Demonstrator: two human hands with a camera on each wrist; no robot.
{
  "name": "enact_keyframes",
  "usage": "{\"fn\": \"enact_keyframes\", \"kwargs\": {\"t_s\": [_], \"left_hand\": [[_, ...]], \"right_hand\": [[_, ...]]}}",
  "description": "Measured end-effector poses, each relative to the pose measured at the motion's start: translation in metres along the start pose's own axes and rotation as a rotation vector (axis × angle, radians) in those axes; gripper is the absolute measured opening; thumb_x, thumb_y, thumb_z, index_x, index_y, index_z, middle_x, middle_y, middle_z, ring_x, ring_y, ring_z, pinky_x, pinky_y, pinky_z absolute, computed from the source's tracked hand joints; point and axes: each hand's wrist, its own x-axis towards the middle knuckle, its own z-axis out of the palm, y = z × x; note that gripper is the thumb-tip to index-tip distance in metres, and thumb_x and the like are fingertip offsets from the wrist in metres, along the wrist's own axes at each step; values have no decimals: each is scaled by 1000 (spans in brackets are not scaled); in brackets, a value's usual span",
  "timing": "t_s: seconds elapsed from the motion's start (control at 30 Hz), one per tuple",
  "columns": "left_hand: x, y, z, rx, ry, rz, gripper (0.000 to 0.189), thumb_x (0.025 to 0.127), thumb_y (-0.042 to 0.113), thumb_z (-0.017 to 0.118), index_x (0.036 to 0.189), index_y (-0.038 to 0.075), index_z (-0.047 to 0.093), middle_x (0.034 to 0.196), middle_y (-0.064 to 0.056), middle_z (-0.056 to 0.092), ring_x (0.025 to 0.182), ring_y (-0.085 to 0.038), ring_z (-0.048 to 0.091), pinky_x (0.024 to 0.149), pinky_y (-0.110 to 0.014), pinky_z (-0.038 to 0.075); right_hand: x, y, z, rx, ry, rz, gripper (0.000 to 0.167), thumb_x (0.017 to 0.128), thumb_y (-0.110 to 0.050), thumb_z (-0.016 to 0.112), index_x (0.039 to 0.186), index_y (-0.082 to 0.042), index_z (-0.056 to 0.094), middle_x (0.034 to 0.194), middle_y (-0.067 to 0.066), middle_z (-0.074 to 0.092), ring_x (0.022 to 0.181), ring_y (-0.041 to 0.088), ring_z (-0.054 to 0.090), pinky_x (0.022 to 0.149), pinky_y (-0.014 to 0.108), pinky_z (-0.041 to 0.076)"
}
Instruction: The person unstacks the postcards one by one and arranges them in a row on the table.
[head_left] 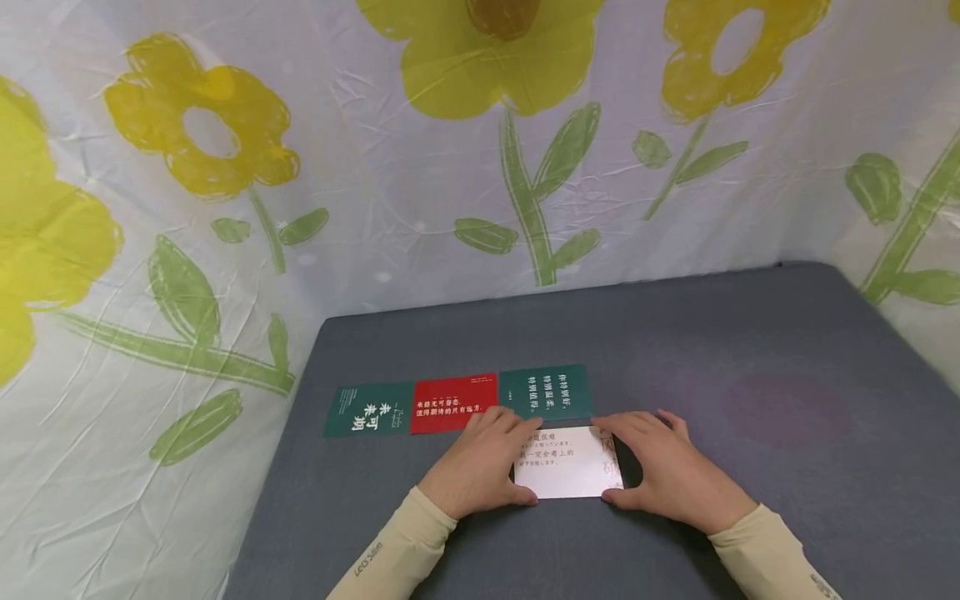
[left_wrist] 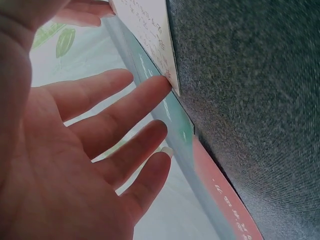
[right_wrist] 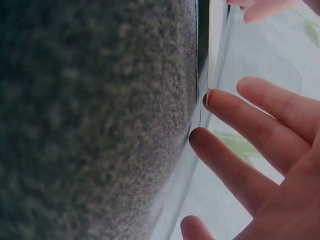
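A white postcard [head_left: 566, 479] with printed lines of characters lies in front of the person, held at its two short sides. The left hand [head_left: 483, 462] grips its left end, thumb at the near corner and a finger at the far one. Likewise, the right hand [head_left: 660, 467] grips the right end by both corners. In the left wrist view, the postcard's [left_wrist: 150, 30] corner meets a fingertip while other fingers extend loosely. The right wrist view shows the card [right_wrist: 214, 55] almost edge-on against a fingertip.
Beyond the hands, a row of cards lies on the dark grey tabletop [head_left: 712, 350]: a green card [head_left: 390, 396] at left, a red card [head_left: 453, 393] in the middle and another green card [head_left: 555, 387] at right. A flower-printed cloth [head_left: 405, 183] hangs behind the table.
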Motion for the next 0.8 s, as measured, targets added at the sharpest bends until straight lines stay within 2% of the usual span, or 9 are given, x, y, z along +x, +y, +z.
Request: {"fn": "enact_keyframes", "kwargs": {"t_s": [0.3, 0.5, 0.63, 0.8], "left_hand": [[-1, -1, 2, -23, 5, 28, 99, 76, 53, 95, 159, 17, 54, 133, 2, 63, 131, -17, 50, 113, -40, 49], [2, 0, 0, -42, 3, 13, 101, 75, 53, 95, 159, 17, 54, 132, 1, 61, 131, -17, 49, 111, -40, 50], [13, 5, -4, -24, -11, 8, 104, 74, 53, 95, 161, 17, 52, 137, -1, 61, 132, -17, 50, 112, -40, 51], [41, 13, -10, 4, -13, 33, 106, 73, 54, 95, 161, 17, 51, 137, -1, 62, 132, -17, 51, 113, -41, 51]], "right_hand": [[-1, -1, -1, 33, -26, 13, 83, 74, -40, 99, 147, -19, 65, 141, -6, 70, 133, 23, 64, 114, 71, 32], [1, 4, -6, 46, -52, 7, 81, 76, -38, 98, 148, -19, 64, 144, -4, 68, 136, 26, 63, 115, 72, 31], [4, 15, -13, 63, -64, 6, 81, 77, -37, 98, 148, -19, 64, 145, -3, 68, 135, 28, 64, 114, 74, 32], [4, 37, -24, 35, -48, 19, 81, 78, -38, 97, 148, -19, 64, 146, 0, 68, 136, 31, 63, 113, 73, 32]]}}
